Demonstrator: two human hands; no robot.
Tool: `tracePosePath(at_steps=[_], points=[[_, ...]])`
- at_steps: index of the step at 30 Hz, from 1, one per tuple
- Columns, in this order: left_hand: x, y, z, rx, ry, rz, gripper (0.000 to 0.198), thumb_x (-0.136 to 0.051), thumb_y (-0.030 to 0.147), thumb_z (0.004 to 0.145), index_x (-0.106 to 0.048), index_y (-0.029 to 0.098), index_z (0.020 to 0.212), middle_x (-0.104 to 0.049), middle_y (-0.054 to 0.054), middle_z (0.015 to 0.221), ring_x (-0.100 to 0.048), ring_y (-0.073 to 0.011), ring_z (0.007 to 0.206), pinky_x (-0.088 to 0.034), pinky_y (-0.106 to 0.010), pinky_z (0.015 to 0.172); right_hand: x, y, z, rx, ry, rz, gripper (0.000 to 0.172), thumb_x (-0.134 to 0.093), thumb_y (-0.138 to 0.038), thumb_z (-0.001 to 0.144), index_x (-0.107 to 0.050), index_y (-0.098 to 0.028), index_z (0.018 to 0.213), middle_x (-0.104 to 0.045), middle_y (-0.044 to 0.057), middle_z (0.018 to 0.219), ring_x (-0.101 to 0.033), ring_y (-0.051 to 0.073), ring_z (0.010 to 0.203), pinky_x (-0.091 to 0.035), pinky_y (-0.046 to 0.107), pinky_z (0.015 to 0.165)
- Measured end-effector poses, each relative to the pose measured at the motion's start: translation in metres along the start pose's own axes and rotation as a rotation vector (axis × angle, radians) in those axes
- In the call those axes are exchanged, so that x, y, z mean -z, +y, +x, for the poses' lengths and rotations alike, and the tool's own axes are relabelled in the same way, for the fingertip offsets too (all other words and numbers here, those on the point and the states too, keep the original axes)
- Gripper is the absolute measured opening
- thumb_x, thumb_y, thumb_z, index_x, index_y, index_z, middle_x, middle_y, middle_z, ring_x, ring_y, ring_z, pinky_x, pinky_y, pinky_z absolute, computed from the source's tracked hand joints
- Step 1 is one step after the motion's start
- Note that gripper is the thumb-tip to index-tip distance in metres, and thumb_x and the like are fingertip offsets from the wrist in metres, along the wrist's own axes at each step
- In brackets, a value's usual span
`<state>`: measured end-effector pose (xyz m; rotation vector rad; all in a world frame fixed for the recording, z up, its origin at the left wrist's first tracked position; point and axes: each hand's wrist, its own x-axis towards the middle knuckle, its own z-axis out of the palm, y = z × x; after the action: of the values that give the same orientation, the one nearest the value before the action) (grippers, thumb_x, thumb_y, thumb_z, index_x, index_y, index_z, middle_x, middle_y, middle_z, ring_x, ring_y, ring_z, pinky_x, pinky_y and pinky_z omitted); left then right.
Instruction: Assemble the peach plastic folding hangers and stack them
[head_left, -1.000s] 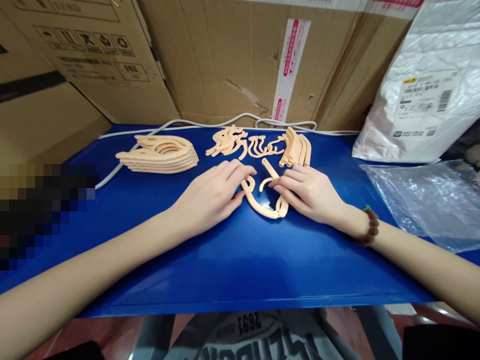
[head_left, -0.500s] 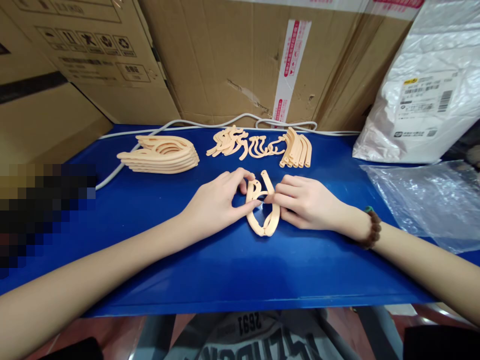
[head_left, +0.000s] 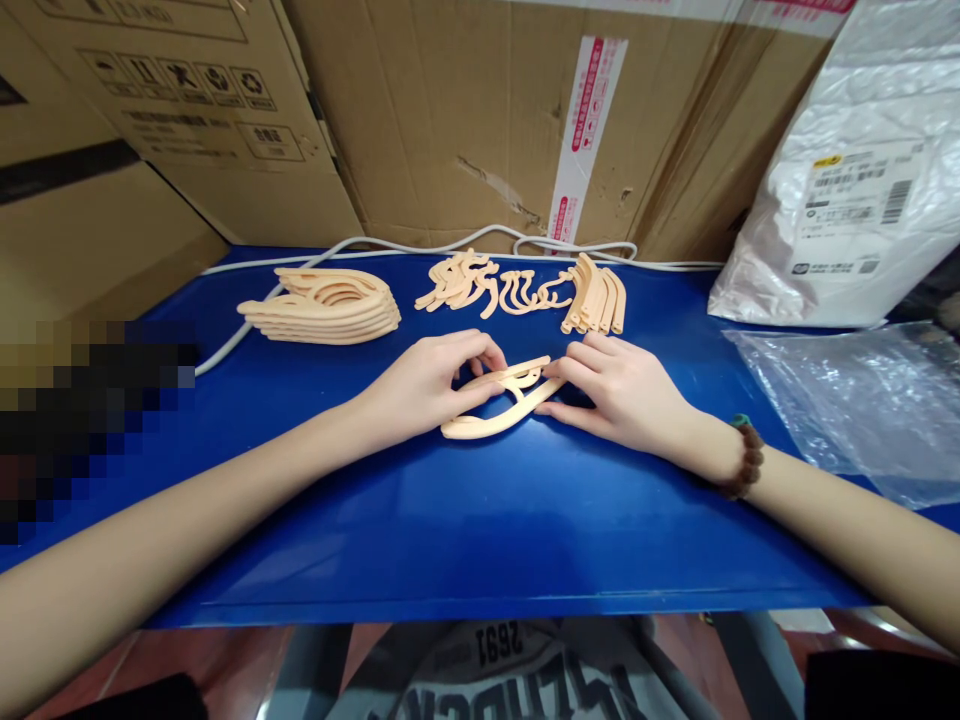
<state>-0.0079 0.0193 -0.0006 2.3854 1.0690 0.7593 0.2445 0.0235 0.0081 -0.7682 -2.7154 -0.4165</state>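
A beige folding clothes hanger [head_left: 480, 428] lies slantwise over the blue tabletop, its two curved arms folded close together and its narrow closed end at the lower left. My left hand [head_left: 427, 375] pinches the upper arm of it between thumb and fingers. At the other end, my right hand [head_left: 619, 385] grips the arm ends with thumb and fingertips, hiding part of them. Beyond the hands sit a stack of folded hangers [head_left: 330, 325], a heap of small curved hook pieces [head_left: 457, 280] and a row of loose hanger arms [head_left: 600, 300].
Cardboard boxes [head_left: 450, 120] wall the back of the blue table [head_left: 450, 540], with a white cable [head_left: 420, 245] along their foot. A white parcel bag [head_left: 832, 240] and a clear plastic bag [head_left: 832, 400] are on the right.
The hanger has turned from pointing toward me to lying slantwise, its closed end swinging left. Its arms are closer together, and my right hand has shifted to the arm ends.
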Motion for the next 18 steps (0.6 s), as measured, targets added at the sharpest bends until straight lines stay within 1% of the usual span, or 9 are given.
tracePosePath(at_steps=[3,7,11,15,18], points=[[0.005,-0.012,0.004,-0.044,-0.017,-0.007,0.014,-0.062,0.03,0.091,-0.07,0.019,0.093,-0.067,-0.001,0.09,-0.061,-0.0143,0.082,-0.044,-0.025,0.07,-0.002,0.002,0.0,-0.031,-0.023,0.034,0.037,-0.044,-0.045,0.097,-0.064,-0.014,0.093,-0.063,0.008,0.084,-0.051,0.02,0.08,-0.04,0.032,0.072],[0.008,-0.02,0.007,-0.066,0.01,-0.03,0.012,-0.064,0.028,0.09,-0.072,0.019,0.092,-0.07,-0.002,0.092,-0.064,-0.0151,0.087,-0.047,-0.026,0.077,-0.001,0.001,0.001,0.032,-0.057,0.11,0.03,-0.044,-0.034,0.098,-0.065,-0.014,0.093,-0.062,0.007,0.083,-0.05,0.019,0.078,-0.04,0.031,0.072],[0.008,-0.02,0.006,-0.088,0.05,0.038,0.012,-0.063,0.027,0.091,-0.071,0.019,0.089,-0.072,-0.003,0.095,-0.065,-0.0166,0.091,-0.047,-0.028,0.082,0.002,0.0,0.001,0.075,-0.071,0.153,0.031,-0.043,-0.032,0.099,-0.066,-0.013,0.092,-0.062,0.006,0.082,-0.049,0.018,0.077,-0.041,0.03,0.071],[0.006,-0.017,0.004,-0.097,0.043,0.124,0.012,-0.059,0.024,0.092,-0.067,0.018,0.086,-0.07,-0.004,0.1,-0.064,-0.0176,0.094,-0.047,-0.03,0.083,0.002,-0.001,0.001,0.086,-0.074,0.157,0.031,-0.043,-0.033,0.099,-0.066,-0.013,0.092,-0.062,0.006,0.08,-0.05,0.018,0.077,-0.041,0.03,0.07],[0.004,-0.016,0.004,-0.074,0.041,0.142,0.009,-0.059,0.022,0.09,-0.064,0.017,0.085,-0.07,-0.004,0.1,-0.063,-0.0178,0.095,-0.047,-0.031,0.084,0.002,0.0,0.001,0.088,-0.076,0.166,0.032,-0.042,-0.033,0.099,-0.066,-0.013,0.092,-0.061,0.006,0.08,-0.05,0.018,0.077,-0.041,0.03,0.07]])
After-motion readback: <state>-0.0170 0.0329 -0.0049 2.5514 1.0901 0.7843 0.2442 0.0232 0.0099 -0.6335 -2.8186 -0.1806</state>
